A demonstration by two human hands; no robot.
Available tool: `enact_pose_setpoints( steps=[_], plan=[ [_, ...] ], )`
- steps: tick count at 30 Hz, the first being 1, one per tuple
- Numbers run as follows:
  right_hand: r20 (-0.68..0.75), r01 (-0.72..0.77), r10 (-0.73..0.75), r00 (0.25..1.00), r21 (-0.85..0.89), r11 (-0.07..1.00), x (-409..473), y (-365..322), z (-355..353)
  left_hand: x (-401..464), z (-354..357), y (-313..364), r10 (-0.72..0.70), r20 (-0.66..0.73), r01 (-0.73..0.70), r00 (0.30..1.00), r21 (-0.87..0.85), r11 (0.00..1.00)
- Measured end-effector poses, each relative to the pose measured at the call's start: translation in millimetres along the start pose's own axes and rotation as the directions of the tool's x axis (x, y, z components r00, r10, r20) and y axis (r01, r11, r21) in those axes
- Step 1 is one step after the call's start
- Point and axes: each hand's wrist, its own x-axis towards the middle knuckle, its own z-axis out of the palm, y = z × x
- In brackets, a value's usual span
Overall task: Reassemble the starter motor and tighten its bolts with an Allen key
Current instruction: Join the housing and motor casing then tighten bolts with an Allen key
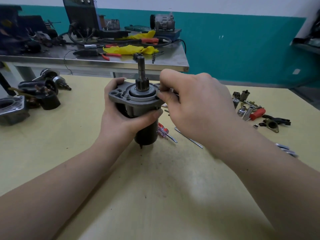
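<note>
One starter motor (138, 108) stands upright, gripped by the left hand (119, 115); the right hand (194, 108) pinches its flange at 3 o'clock; one Allen key (188, 138) lies on the table (155, 179).

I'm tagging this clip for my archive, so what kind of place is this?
Probably an auto-electrical repair workshop. A person holds a starter motor upright over a yellow workbench strewn with sockets and parts, and a steel table behind carries pliers, cables and another motor unit.

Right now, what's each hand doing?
Left hand: grips the starter motor, holding it upright.
Right hand: fingers pinched at the flange's edge; what they hold is hidden.
</note>
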Motion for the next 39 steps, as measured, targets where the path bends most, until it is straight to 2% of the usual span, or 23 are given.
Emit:
enact_pose_setpoints(
  steps=[3,6,9,14,24,27,33,35,37,39],
  plan=[
    [0.005,-0.053,0.054,0.999,-0.117,0.992,0,-7,-4,-10,9,2,0.008,-0.117,-0.005,0.993,0.032,0.999],
    [0.019,-0.071,0.075,0.997,-0.158,0.985,-1,-8,-7,-11,11,3,0.001,-0.132,0.007,0.991,0.055,0.998],
    [0.047,-0.044,0.047,0.998,-0.062,0.997,2,2,-8,-9,10,3,-0.014,-0.132,0.021,0.991,0.052,0.998],
    [0.081,0.011,-0.027,0.996,0.2,0.98,8,22,-4,-2,4,-1,-0.055,-0.072,0.056,0.996,0.013,0.998],
    [0.074,0.069,-0.088,0.993,0.227,0.971,12,29,-3,0,4,0,-0.069,-0.048,0.069,0.996,0.003,0.998],
    [0.065,0.048,-0.06,0.996,0.174,0.984,10,19,-4,-3,8,2,-0.063,-0.091,0.065,0.994,0.022,0.998],
    [0.055,-0.057,0.066,0.996,-0.15,0.987,4,-4,-12,-11,19,6,-0.042,-0.16,0.052,0.986,0.059,0.997],
    [0.063,-0.077,0.091,0.994,-0.195,0.978,2,-6,-12,-11,20,5,-0.036,-0.17,0.049,0.985,0.073,0.996],
    [0.026,-0.065,0.068,0.997,-0.116,0.991,4,2,-13,-12,20,3,-0.031,-0.165,0.044,0.986,0.075,0.996],
    [-0.041,-0.032,0.038,0.998,0.137,0.99,10,16,-15,-11,17,1,-0.032,-0.144,0.039,0.989,0.05,0.998]
  ],
)
